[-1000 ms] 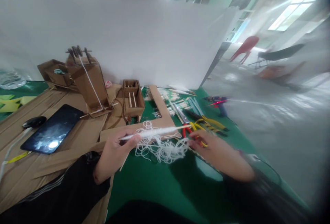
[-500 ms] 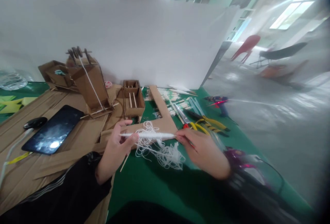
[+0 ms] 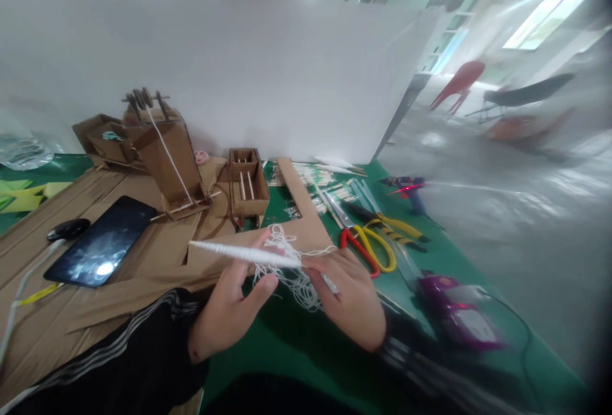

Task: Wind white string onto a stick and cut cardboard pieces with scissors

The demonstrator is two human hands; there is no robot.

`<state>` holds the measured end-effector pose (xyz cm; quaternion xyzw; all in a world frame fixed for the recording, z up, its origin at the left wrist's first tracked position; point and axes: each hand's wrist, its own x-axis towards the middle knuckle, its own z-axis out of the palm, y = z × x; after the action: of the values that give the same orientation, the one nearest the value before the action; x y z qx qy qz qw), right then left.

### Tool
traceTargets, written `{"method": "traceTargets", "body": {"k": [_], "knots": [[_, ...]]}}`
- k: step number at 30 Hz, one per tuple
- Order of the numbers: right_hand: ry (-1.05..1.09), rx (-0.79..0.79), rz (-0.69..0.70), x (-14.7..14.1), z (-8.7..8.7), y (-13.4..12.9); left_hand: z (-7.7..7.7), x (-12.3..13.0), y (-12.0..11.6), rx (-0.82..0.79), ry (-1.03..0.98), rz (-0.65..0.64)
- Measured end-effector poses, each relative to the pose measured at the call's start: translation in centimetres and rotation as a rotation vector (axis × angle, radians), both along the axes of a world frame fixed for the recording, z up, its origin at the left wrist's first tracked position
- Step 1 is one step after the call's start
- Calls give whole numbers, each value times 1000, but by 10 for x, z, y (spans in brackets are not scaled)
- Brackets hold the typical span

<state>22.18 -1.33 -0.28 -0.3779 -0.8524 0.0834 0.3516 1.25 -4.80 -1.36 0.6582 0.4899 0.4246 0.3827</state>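
Note:
A thin stick wound with white string (image 3: 248, 254) slants over the tabletop, its bare tip pointing left. My right hand (image 3: 351, 297) pinches its right end. My left hand (image 3: 232, 313) is open beneath the stick, thumb apart from the fingers; the stick crosses in front of those fingers, and whether it rests on them I cannot tell. A loose tangle of white string (image 3: 303, 294) lies below and behind the stick, partly hidden by both hands. An L-shaped cardboard piece (image 3: 313, 233) lies under the tangle.
Scissors with red and yellow handles (image 3: 370, 252) and yellow-black pliers (image 3: 401, 230) lie right, near a glue gun (image 3: 411, 189) and purple device (image 3: 459, 313). Left are a phone (image 3: 102, 240), a cardboard tower with string (image 3: 162, 157) and a cardboard box (image 3: 251, 195).
The wound stick has tilted, its left tip now higher and farther left. My left thumb has come off it. My right hand has moved left and down toward me.

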Motion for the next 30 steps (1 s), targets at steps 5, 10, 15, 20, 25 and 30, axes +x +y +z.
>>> {"method": "traceTargets", "body": {"k": [5,10,15,20,25,30], "knots": [[26,42,-44,-1,-3,-3,-3,0,1,-218,-39,-16],[42,90,-152,6,-5,0,3,-2,2,-134,6,-65],[24,75,-184,7,-7,0,6,-1,3,-34,28,-53],[55,31,-117,6,-8,-2,0,1,1,-238,-202,-124],[90,-62,26,6,-7,-3,-8,1,-1,-288,-170,-39],[99,-92,24,7,-10,-2,-11,1,-1,-261,-193,16]]}}
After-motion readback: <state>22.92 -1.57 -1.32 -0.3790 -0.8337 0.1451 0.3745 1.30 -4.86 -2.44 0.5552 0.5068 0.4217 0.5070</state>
